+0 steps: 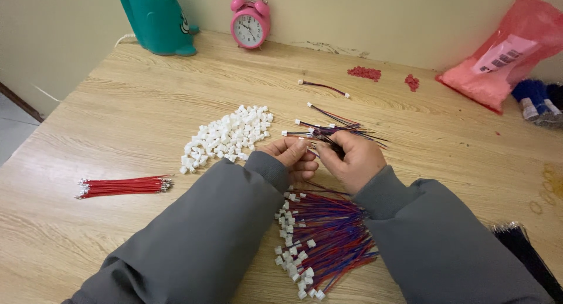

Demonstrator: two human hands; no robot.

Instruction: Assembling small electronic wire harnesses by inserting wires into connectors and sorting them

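Observation:
My left hand (291, 155) and my right hand (350, 158) meet above the wooden table (135, 110), fingertips pinched together on a thin wire with a small white connector (311, 151). Just beyond the fingers lies a loose cluster of dark red-and-blue wires (337, 128). To the left of my left hand sits a heap of small white plastic connectors (226, 137). Under my wrists lies a thick bundle of red and blue wires with white connectors fitted (319, 236).
A bundle of red wires (123, 185) lies at the left. At the back stand a teal holder (155, 19) and a pink alarm clock (250, 19). Small red parts (365, 73), a pink bag (507, 52), blue wire bundles (536, 99) and black wires (528, 251) sit right.

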